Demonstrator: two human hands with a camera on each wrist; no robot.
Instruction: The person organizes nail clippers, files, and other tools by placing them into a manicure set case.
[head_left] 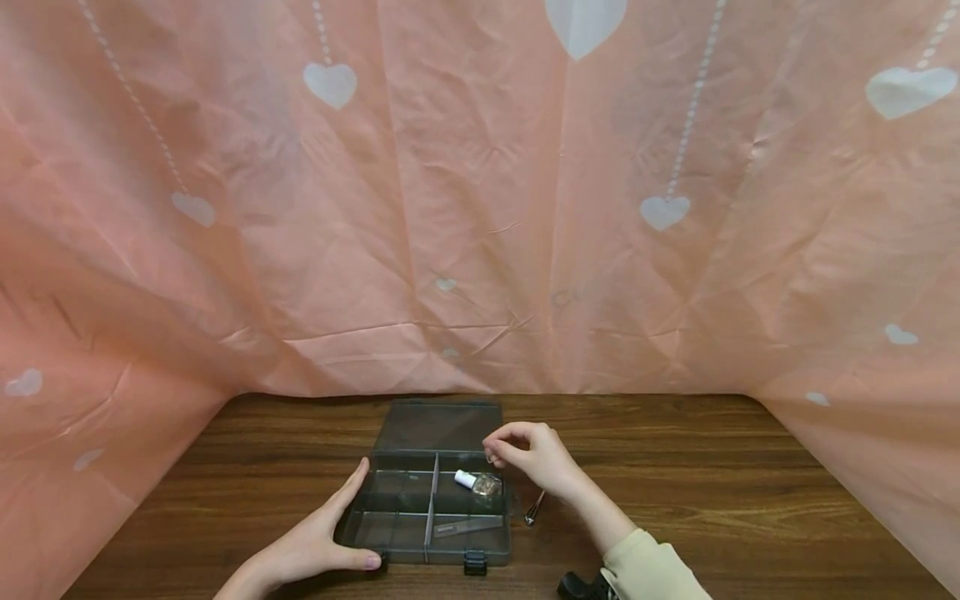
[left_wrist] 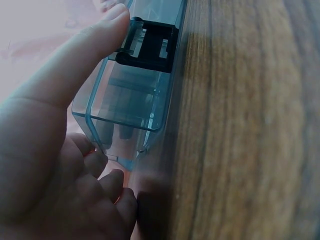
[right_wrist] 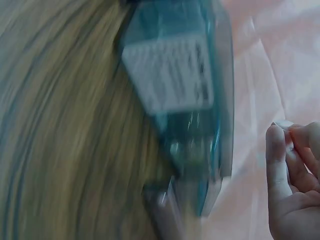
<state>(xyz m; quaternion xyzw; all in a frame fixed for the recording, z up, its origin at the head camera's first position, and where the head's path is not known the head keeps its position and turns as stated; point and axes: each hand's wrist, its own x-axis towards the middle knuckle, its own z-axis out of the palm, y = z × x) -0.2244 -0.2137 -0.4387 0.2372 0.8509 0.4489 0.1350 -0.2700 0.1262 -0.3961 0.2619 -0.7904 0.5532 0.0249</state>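
A dark see-through divided box lies on the table with its lid folded back. My left hand holds its left side; in the left wrist view the thumb lies by a black latch. In the back right compartment is a small bottle with a white cap. A flat grey strip lies in the front right one. Over the box's right edge, my right hand has thumb and forefinger tips together; whether something tiny is between them, I cannot tell.
A small shiny metal tool lies on the wooden table just right of the box. A black object is by the right sleeve. Pink curtain hangs behind and at both sides. A printed label shows blurred in the right wrist view.
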